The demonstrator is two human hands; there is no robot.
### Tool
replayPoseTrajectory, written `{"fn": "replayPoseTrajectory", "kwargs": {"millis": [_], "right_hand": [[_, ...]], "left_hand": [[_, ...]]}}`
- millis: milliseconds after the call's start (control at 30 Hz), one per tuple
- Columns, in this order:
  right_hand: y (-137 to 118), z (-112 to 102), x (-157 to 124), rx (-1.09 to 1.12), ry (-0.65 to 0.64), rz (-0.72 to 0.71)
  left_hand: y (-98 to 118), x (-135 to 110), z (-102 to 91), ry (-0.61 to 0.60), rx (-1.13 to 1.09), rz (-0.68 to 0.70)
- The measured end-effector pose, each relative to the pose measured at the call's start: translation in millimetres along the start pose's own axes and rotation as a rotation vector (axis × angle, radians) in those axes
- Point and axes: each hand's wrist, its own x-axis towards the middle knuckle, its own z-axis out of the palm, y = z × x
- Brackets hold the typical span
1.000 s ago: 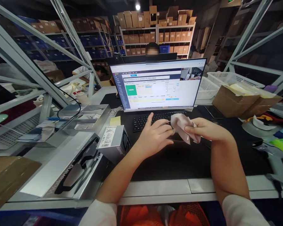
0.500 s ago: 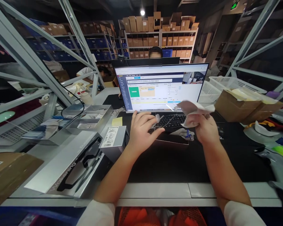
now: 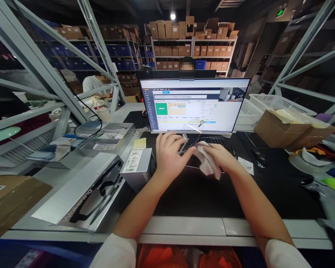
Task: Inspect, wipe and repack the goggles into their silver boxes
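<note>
My left hand [image 3: 170, 154] is over the front of the keyboard [image 3: 212, 140], its fingers curled around a thin, clear-framed pair of glasses [image 3: 183, 144]. Part of the glasses is hidden by the fingers, and their outline shows against the monitor. Pinched in my right hand [image 3: 219, 153] is a crumpled pale cloth [image 3: 208, 163], which hangs down close to my left thumb. Left of my left hand stands a small grey box [image 3: 138, 167] with a white label. A larger silver box [image 3: 83, 197] printed with glasses lies beside it.
A monitor [image 3: 195, 108] stands behind the keyboard. On the right are a mouse [image 3: 258, 157], a white card [image 3: 245, 165], a scanner [image 3: 324, 201] and a cardboard box [image 3: 281, 128]. A grey divided tray [image 3: 108, 143] sits at left. Other people are beyond the desk.
My right hand has come down and left with the cloth, close to my left hand. The white card and mouse are now more exposed. My left hand has barely moved.
</note>
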Motion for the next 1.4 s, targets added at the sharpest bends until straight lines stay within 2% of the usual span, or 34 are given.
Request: {"fn": "replayPoseTrajectory", "kwargs": {"millis": [100, 133, 200, 300, 433, 533, 667, 800, 900, 1000, 1100, 1233, 1300, 1400], "right_hand": [[-5.3, 10.7, -1.1, 0.491, 0.191, 0.000], [-8.9, 15.4, -3.6, 0.598, 0.182, -0.026], [-16.7, 22.7, -11.3, 0.702, 0.070, -0.057], [-25.9, 26.1, -23.8, 0.758, -0.089, -0.041], [-28.3, 28.2, -28.9, 0.848, -0.195, -0.038], [-24.4, 35.8, -25.0, 0.835, -0.249, -0.083], [-14.4, 45.8, -20.7, 0.751, -0.147, -0.169], [-2.2, 49.1, -20.9, 0.678, -0.123, -0.212], [2.0, 53.8, -23.8, 0.636, -0.018, -0.207], [-2.6, 62.0, -28.7, 0.661, 0.102, -0.158], [-13.0, 67.5, -33.1, 0.756, 0.167, -0.152], [-26.5, 60.5, -36.8, 0.870, 0.219, -0.173], [-30.8, 53.1, -38.2, 0.930, 0.196, -0.171], [-30.7, 44.7, -38.3, 0.959, 0.038, -0.177]], "left_hand": [[3.7, -3.3, 5.0, -0.039, 0.015, -0.004], [4.6, -4.3, 6.8, -0.052, 0.020, -0.007], [5.1, -5.6, 9.9, -0.071, 0.031, -0.019], [3.8, -5.9, 12.3, -0.063, 0.045, -0.031], [5.3, -5.2, 12.3, -0.025, 0.025, -0.037], [9.6, -5.7, 11.3, -0.016, 0.004, -0.044], [11.6, -7.4, 10.8, -0.004, -0.018, -0.021], [10.3, -9.4, 12.5, 0.021, -0.033, 0.026], [12.4, -10.8, 14.0, 0.043, -0.042, 0.062], [16.8, -11.9, 15.3, 0.060, -0.047, 0.081], [19.5, -13.1, 17.3, 0.068, -0.031, 0.103], [17.7, -14.7, 21.0, 0.051, -0.010, 0.123], [14.8, -14.5, 22.0, 0.035, -0.014, 0.092], [9.4, -12.5, 21.8, 0.015, -0.055, 0.015]]}}
